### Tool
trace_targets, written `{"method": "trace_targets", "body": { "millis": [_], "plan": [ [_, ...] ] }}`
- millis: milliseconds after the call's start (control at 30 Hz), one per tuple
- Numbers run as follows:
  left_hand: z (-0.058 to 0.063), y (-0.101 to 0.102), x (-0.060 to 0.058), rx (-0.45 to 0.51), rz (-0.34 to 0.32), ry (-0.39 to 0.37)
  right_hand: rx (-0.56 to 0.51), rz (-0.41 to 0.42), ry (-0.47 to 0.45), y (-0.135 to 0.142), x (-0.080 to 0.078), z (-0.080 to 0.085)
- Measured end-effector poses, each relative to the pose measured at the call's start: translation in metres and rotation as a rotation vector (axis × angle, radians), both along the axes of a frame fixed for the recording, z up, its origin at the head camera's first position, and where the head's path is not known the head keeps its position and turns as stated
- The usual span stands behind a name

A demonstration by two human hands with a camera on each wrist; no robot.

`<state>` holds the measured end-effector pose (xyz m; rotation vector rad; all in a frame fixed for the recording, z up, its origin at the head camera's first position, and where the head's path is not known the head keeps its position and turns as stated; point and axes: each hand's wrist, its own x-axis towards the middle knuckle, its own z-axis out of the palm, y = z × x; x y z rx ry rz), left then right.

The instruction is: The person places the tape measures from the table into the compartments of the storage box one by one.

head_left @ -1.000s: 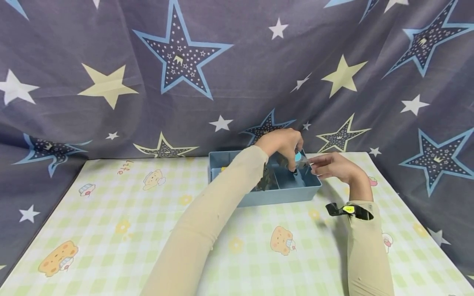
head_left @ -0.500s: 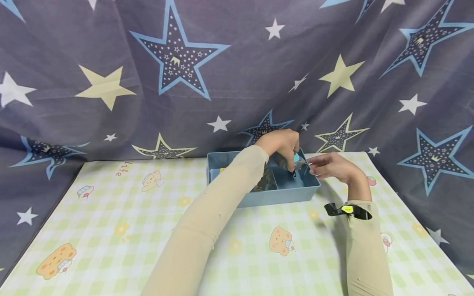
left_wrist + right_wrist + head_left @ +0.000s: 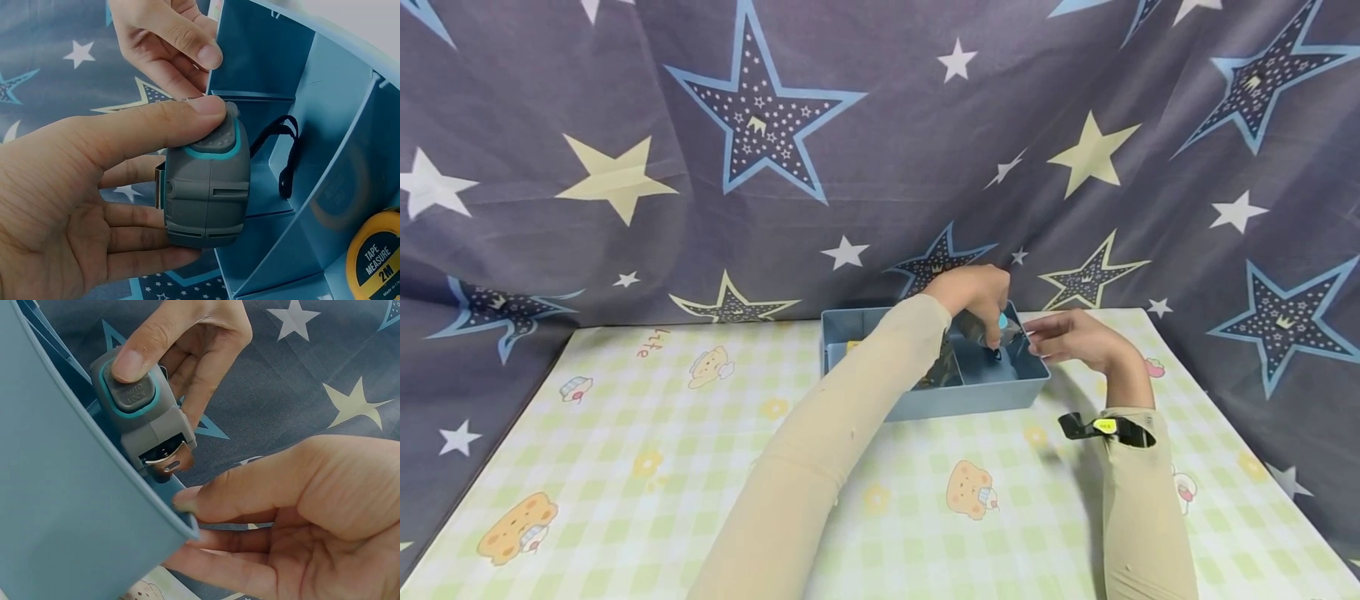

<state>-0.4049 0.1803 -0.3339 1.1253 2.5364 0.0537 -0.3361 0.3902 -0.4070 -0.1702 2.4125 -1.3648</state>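
My left hand (image 3: 973,292) grips a grey tape measure (image 3: 206,187) with turquoise trim, thumb on its dark button. Fingers lie along the far side of its case. A black wrist strap (image 3: 287,150) hangs from it into the right compartment of a blue-grey divided box (image 3: 970,398). In the right wrist view the tape's metal hook (image 3: 172,461) sticks out at the case's mouth, close to the box wall. My right hand (image 3: 1082,340) pinches the box's right end wall, thumb inside and fingers outside. A yellow tape measure (image 3: 378,256) lies beyond the divider.
The box stands at the back of a table with a green checked cloth (image 3: 700,450). A dark star-patterned curtain (image 3: 880,150) hangs right behind it. My left forearm (image 3: 820,450) crosses in front of the box and hides its middle.
My left hand shifts very slightly with the grey tape measure over the right compartment. The right hand keeps its pinch on the box wall.
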Motion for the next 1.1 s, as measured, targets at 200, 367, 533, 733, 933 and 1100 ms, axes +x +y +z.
{"method": "trace_targets", "body": {
  "millis": [200, 367, 533, 733, 933, 1100],
  "plan": [
    [-0.0029, 0.0007, -0.0003, -0.001, 0.021, -0.006, 0.000, -0.003, 0.000, 0.0001, -0.0003, 0.0001],
    [-0.0050, 0.0014, -0.0002, 0.008, 0.023, 0.000, 0.000, 0.008, 0.002, 0.0014, -0.0002, -0.0007],
    [-0.0054, 0.0015, 0.0006, 0.011, 0.021, 0.003, -0.001, 0.011, 0.008, 0.0023, -0.0006, -0.0016],
    [-0.0033, 0.0019, 0.0018, 0.002, 0.026, 0.003, 0.005, 0.015, 0.011, 0.0015, -0.0004, -0.0010],
    [-0.0045, 0.0041, 0.0010, -0.006, 0.004, 0.012, 0.006, 0.012, 0.011, 0.0013, 0.0000, -0.0004],
    [-0.0077, 0.0050, 0.0010, 0.004, -0.011, 0.028, 0.000, 0.009, 0.005, 0.0018, -0.0005, -0.0011]
  ]
}}
